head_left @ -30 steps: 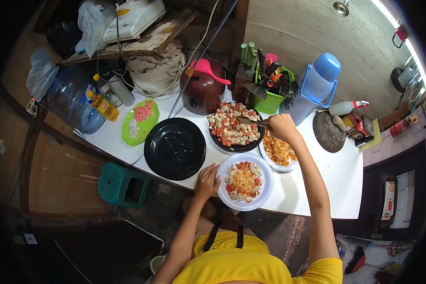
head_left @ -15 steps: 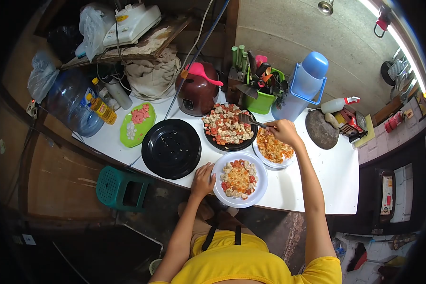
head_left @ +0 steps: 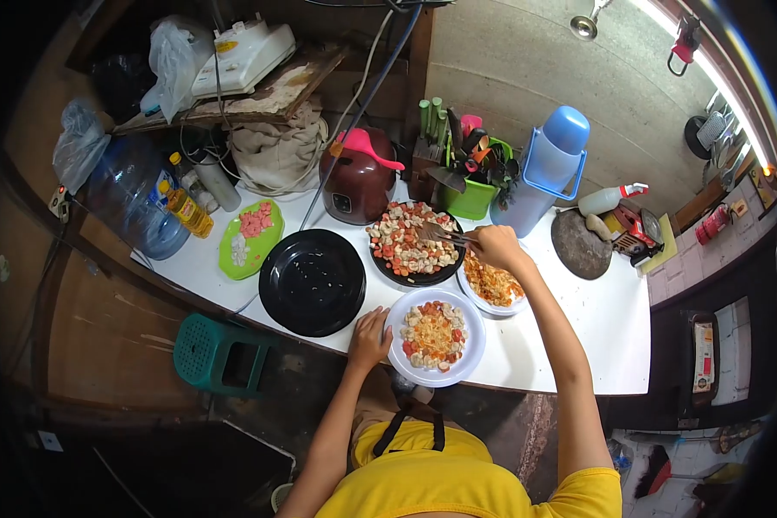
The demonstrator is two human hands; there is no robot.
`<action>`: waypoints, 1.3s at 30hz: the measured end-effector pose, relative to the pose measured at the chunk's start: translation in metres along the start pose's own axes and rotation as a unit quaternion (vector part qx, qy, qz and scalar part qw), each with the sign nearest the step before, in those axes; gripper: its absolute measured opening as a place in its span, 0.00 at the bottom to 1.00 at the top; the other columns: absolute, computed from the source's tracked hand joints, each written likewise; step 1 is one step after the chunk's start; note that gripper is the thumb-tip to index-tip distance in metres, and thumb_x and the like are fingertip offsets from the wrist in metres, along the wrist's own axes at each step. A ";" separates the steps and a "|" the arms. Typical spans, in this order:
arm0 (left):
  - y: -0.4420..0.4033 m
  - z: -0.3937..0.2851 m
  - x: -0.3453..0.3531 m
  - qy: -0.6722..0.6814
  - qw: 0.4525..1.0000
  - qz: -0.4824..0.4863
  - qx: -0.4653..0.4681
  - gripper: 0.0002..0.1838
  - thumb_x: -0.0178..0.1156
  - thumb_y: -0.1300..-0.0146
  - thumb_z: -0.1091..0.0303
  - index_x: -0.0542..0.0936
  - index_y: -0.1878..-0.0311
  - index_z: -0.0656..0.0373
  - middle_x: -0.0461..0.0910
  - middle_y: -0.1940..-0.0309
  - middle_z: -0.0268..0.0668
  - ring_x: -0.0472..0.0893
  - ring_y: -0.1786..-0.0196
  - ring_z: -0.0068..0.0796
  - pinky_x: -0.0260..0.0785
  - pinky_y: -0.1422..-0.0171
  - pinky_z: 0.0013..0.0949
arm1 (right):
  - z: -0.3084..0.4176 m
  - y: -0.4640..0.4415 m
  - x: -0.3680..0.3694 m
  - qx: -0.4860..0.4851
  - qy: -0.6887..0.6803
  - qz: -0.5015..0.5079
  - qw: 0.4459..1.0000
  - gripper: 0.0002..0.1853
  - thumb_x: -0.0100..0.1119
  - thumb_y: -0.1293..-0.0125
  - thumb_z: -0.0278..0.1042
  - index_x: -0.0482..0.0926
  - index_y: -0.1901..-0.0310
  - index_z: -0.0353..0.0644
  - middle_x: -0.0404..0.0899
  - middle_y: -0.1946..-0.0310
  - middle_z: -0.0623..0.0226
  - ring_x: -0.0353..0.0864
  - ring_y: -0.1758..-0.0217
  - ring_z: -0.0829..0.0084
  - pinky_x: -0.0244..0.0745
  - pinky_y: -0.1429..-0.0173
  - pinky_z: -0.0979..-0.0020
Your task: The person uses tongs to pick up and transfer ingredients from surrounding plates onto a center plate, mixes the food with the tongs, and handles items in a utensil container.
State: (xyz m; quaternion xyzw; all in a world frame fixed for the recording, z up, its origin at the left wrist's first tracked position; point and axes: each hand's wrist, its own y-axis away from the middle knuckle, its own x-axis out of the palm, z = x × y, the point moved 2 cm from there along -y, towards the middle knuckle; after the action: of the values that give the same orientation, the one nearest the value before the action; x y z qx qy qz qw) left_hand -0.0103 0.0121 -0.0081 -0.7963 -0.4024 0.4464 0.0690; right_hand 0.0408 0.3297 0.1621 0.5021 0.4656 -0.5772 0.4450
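My right hand [head_left: 497, 248] grips a metal fork [head_left: 451, 236], its tines in the chopped sausage and pale pieces [head_left: 406, 242] heaped on a black plate [head_left: 394, 274]. Beside it on the right, partly under my wrist, a white plate [head_left: 518, 308] holds shredded orange and yellow food [head_left: 489, 281]. My left hand [head_left: 369, 339] rests on the table edge with fingers stretched out, at the left rim of a white plate [head_left: 472, 363]. On that plate, shredded yellow food [head_left: 434, 332] lies in the middle with sausage and pale pieces around it.
Stacked black plates [head_left: 311, 315] stand left of my left hand. A green plate [head_left: 268, 240] with pink and white pieces lies farther left. Behind are a dark red rice cooker [head_left: 354, 190], a green utensil holder [head_left: 472, 204] and a blue jug [head_left: 540, 173]. A green stool [head_left: 207, 354] stands below.
My right hand has shifted slightly left and down, and the fork has moved left and lower over the sausage mix. The left hand stays by the white plate. The view has tilted slightly.
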 end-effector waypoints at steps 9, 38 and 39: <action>-0.004 -0.003 -0.003 -0.006 1.000 -0.002 0.006 0.20 0.58 0.39 0.67 0.77 0.45 0.66 0.79 0.46 0.52 0.77 0.42 0.49 0.65 0.33 0.45 | 0.025 -0.048 -0.007 -0.078 0.154 0.034 0.984 0.03 0.66 0.54 0.31 0.84 0.77 0.44 0.83 0.76 0.60 0.85 0.68 0.60 0.76 0.68 0.61; 0.000 -0.001 -0.001 -0.008 1.000 0.016 -0.003 0.22 0.57 0.39 0.68 0.76 0.43 0.67 0.78 0.45 0.55 0.76 0.40 0.52 0.64 0.32 0.47 | 0.046 0.011 -0.051 -0.072 0.122 -0.037 0.989 0.06 0.60 0.49 0.26 0.83 0.68 0.41 0.83 0.70 0.61 0.84 0.70 0.63 0.75 0.68 0.61; -0.001 -0.002 -0.002 -0.007 1.000 0.015 0.004 0.22 0.57 0.39 0.68 0.75 0.42 0.67 0.78 0.45 0.54 0.76 0.40 0.52 0.64 0.33 0.48 | 0.045 0.024 -0.055 -0.060 0.110 -0.021 0.992 0.11 0.57 0.44 0.27 0.84 0.58 0.44 0.82 0.69 0.64 0.83 0.68 0.62 0.75 0.66 0.62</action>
State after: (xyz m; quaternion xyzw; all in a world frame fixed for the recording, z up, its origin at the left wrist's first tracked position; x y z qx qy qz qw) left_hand -0.0095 0.0116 -0.0053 -0.7984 -0.3897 0.4547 0.0623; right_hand 0.0618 0.2836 0.2173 0.5252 0.5557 -0.4989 0.4080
